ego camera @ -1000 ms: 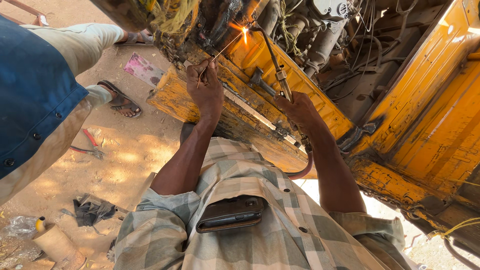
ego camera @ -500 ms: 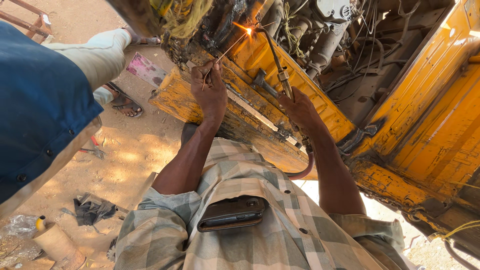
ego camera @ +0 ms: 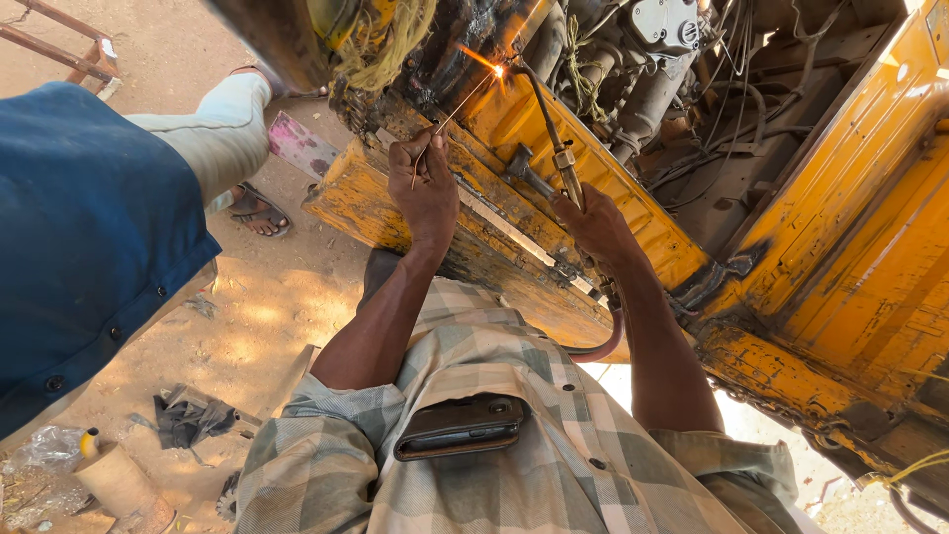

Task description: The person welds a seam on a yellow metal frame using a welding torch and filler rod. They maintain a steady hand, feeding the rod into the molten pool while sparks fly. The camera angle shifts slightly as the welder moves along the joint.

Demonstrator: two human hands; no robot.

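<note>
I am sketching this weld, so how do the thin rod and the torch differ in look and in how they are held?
The thin rod is a bare, straight wire; the torch is a thicker, curved metal tube with a brass fitting. The left hand pinches the rod at its lower end; the right hand wraps around the torch's handle. A hose trails from the torch; nothing hangs from the rod. Both tips meet at the glowing spot on the yellow vehicle body.

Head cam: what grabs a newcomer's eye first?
The bright orange flame near the top centre, where the torch in the right hand meets the thin filler rod pinched in the left hand. Around it spreads the battered yellow vehicle body, filling the right side. At far left, another person's blue shirt crowds the frame.
</note>
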